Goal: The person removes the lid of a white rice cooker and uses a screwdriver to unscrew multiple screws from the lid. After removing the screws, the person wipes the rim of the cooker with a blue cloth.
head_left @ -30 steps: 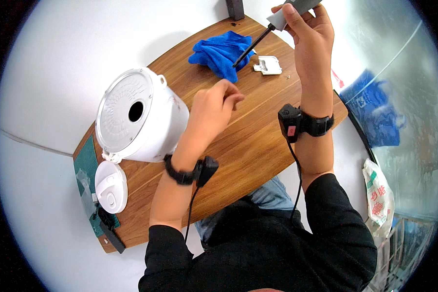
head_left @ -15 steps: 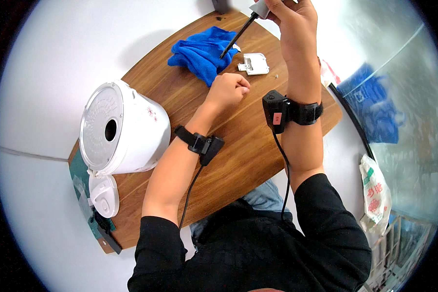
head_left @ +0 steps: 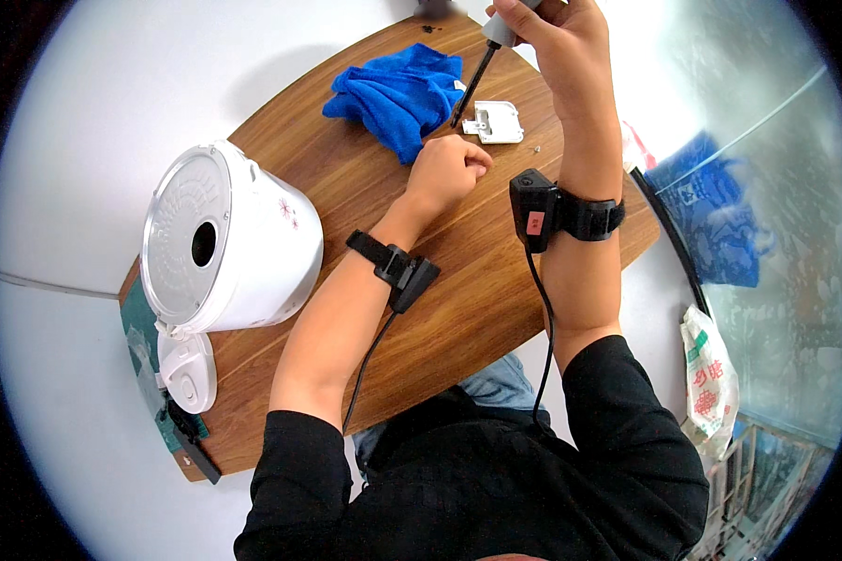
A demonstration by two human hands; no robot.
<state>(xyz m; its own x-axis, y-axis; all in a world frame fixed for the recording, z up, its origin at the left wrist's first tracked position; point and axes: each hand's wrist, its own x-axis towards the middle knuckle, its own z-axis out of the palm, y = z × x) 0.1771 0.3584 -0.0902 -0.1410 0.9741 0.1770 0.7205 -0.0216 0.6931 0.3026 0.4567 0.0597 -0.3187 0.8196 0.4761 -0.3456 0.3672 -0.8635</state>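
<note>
While the right hand (head_left: pixel 563 42) kept its fingers closed round the grey handle of the screwdriver (head_left: pixel 487 53) above the bench (head_left: pixel 468 262), the tool's long axis ran slantwise, its black shaft pointing down and leftward; the tip was between the blue cloth (head_left: pixel 398 93) and the white cover (head_left: pixel 500 123), near the left hand (head_left: pixel 447 175); the handle's end was cut off at the top; the left hand reached forward, fingers curled, and whether they held anything could not be told.
</note>
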